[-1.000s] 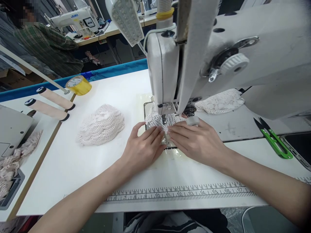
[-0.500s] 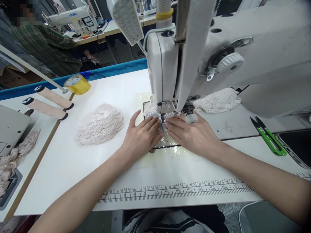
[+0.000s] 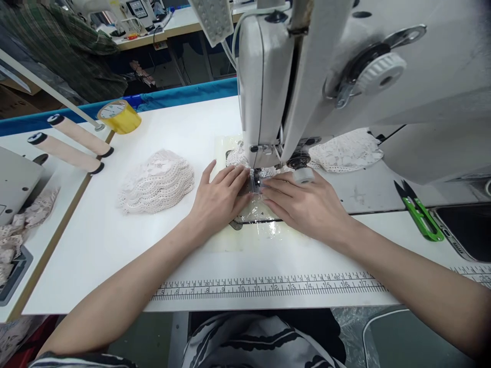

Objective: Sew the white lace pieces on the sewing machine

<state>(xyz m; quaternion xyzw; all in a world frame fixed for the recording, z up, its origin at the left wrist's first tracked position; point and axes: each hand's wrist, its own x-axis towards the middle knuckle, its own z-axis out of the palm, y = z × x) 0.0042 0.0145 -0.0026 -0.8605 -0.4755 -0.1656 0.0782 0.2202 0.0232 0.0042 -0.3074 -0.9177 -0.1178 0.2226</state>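
Note:
A piece of pale lace (image 3: 237, 155) lies under the head of a white sewing machine (image 3: 259, 87), partly hidden by my fingers. To the left of the presser foot (image 3: 255, 182), my left hand (image 3: 215, 203) rests flat and open, fingertips on the lace, one digit spread away. My right hand (image 3: 307, 207) lies on the other side, fingers stretched out with their tips close to the foot. Part of this hand is behind the machine's white knob. More lace (image 3: 347, 150) extends behind the needle area to the right.
A stack of lace pieces (image 3: 157, 181) sits to the left. Beyond it are a yellow tape roll (image 3: 119, 116) and two thread cones (image 3: 65, 152). Green thread snips (image 3: 422, 217) and a phone (image 3: 466, 230) lie at right. A person in a plaid shirt (image 3: 57, 46) is behind.
The camera view has tipped downward, so the table sits higher in the picture. My left hand has shifted slightly left from the presser foot; my right hand stays nearly where it was.

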